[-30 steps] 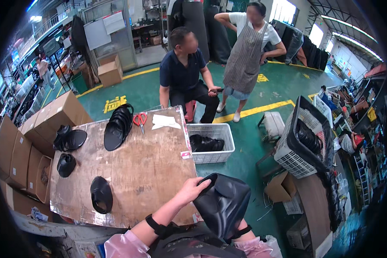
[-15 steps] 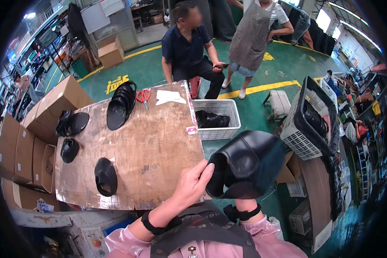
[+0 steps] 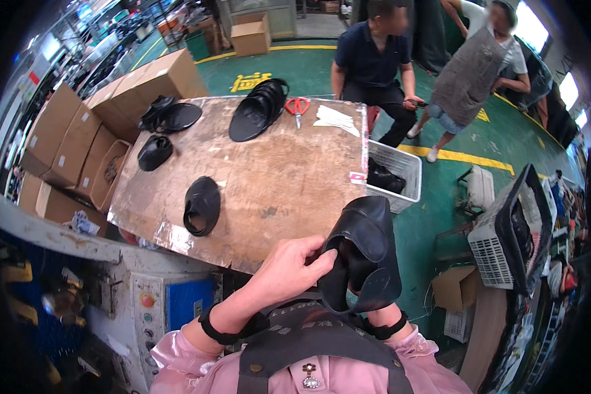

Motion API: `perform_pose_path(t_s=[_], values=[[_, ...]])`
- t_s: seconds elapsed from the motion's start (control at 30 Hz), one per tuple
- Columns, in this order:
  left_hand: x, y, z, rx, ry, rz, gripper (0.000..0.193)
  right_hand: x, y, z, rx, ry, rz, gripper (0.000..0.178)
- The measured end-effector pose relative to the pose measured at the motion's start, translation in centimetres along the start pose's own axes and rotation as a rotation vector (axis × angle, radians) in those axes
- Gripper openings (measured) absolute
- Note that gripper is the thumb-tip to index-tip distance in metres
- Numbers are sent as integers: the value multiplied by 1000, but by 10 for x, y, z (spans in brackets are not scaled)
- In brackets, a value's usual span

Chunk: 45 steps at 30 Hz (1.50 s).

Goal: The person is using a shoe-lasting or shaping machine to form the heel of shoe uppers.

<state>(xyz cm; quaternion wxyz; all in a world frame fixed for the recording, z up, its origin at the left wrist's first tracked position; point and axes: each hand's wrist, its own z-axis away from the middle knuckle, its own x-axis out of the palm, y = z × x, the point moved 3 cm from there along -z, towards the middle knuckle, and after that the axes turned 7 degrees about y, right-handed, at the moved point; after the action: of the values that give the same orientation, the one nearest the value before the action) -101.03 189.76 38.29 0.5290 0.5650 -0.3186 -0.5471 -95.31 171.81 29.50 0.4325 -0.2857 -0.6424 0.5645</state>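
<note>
A black leather shoe upper [image 3: 368,240], curved and open, is held up in front of my chest, at the table's near right corner. My left hand [image 3: 289,266] pinches its left edge between thumb and fingers. My right hand [image 3: 356,289] is behind the upper; only the wrist and a bit of skin show, and its fingers are hidden. On the worn wooden table [image 3: 269,177] lie a single black upper [image 3: 202,205] nearest me, a smaller black piece [image 3: 155,152], a black pair [image 3: 171,117] and a nested stack of black uppers [image 3: 259,110].
Red-handled scissors [image 3: 297,111] and white strips [image 3: 337,119] lie at the table's far side. A white basket [image 3: 407,171] with black pieces stands beyond its right edge. Cardboard boxes [image 3: 59,141] line the left. Two people [image 3: 374,62] are across the table; another basket [image 3: 496,256] stands at right.
The view has turned, so the table now appears further right and higher. The upper has tilted more upright and come nearer my body; my left hand still grips its edge.
</note>
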Motion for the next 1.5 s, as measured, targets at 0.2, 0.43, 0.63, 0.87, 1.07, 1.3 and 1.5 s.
perform_pose_path(t_s=[0.2, 0.43, 0.63, 0.87, 1.07, 1.3, 1.5], values=[[-18, -20, 26, 3, 259, -66, 26, 35, 7, -17, -14, -85, -9, 32], [-22, -14, 47, 313, 539, -300, 26, 62, 0, -10, 254, -128, -432, 39], [-23, -19, 49, 330, 557, -340, 28, 68, -6, -11, 119, -236, -177, 37], [-13, -72, 22, -87, 334, 115, 23, 63, -14, -15, -56, -317, 132, 36], [28, -134, -2, -214, -7, 869, 30, 56, -30, -20, -211, -328, 412, 35], [42, -96, 1, 9, 89, 1360, 13, 58, -71, -36, -458, -290, 905, 24], [44, -104, 5, -94, 234, 1311, 9, 51, -59, -26, -321, -198, 801, 26]])
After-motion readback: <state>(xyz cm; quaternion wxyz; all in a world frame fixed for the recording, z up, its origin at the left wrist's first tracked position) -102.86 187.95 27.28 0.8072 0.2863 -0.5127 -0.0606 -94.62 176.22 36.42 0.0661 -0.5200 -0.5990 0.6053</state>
